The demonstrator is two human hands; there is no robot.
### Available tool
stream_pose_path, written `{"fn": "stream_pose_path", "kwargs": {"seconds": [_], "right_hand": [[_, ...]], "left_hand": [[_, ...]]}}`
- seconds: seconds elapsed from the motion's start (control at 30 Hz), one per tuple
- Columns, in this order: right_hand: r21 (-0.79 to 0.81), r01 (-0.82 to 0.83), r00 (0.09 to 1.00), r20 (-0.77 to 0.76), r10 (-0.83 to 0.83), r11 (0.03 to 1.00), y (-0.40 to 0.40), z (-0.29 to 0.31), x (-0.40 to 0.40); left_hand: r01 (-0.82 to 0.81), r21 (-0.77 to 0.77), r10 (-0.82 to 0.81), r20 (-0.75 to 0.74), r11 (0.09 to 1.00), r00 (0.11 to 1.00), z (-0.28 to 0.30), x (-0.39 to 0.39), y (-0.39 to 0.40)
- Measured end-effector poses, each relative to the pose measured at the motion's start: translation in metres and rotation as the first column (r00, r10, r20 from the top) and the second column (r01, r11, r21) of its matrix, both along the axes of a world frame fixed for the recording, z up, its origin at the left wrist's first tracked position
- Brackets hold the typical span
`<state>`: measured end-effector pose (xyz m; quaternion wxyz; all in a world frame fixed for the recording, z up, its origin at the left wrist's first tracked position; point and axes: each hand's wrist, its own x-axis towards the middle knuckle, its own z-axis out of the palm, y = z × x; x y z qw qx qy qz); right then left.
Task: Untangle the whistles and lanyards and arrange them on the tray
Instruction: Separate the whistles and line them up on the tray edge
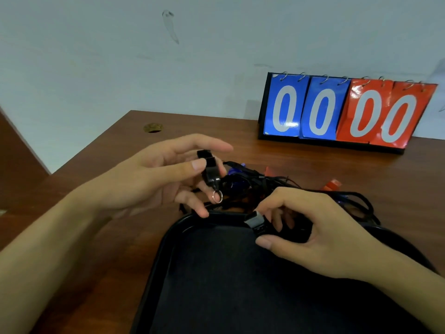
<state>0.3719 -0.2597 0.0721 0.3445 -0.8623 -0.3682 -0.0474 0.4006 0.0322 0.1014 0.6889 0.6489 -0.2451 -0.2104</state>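
Left hand [154,174] pinches black whistle [210,171] above tray [183,273].

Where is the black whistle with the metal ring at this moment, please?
In the head view, left of centre: the left hand pinches the black whistle above the tangled lanyards, behind the tray.

A black tray [216,273] runs off the bottom edge, its right rim hidden behind the right hand [320,237], whose fingers cover most of a black whistle [256,225], while the tangled lanyards [265,184] blur beyond separating.
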Motion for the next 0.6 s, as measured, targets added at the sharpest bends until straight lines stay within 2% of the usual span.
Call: {"fn": "stream_pose_path", "kwargs": {"seconds": [0.07,0.2,0.27,0.37,0.6], "right_hand": [[-0.026,0.024,1.000,-0.008,-0.024,0.999,0.001,0.000,0.001],[0.011,0.045,0.996,-0.083,-0.044,0.999,0.002,-0.003,0.002],[0.029,0.059,0.994,-0.099,-0.055,0.998,0.002,-0.004,0.003],[0.056,0.057,0.991,-0.124,-0.050,0.997,0.003,-0.005,0.003],[0.038,0.052,0.990,-0.135,-0.046,0.998,0.004,-0.001,0.001]], "left_hand": [[0.061,0.032,-0.058,-0.082,0.998,0.995,-0.001,-0.001,-0.004],[0.067,0.046,-0.059,-0.160,0.997,0.985,-0.007,-0.005,-0.017],[0.085,0.113,-0.074,-0.100,0.990,0.992,-0.011,-0.008,-0.020],[0.060,0.300,-0.094,0.099,0.952,0.991,-0.014,-0.010,-0.020],[-0.032,0.390,0.001,0.081,0.920,0.997,-0.011,-0.012,-0.026]]}}
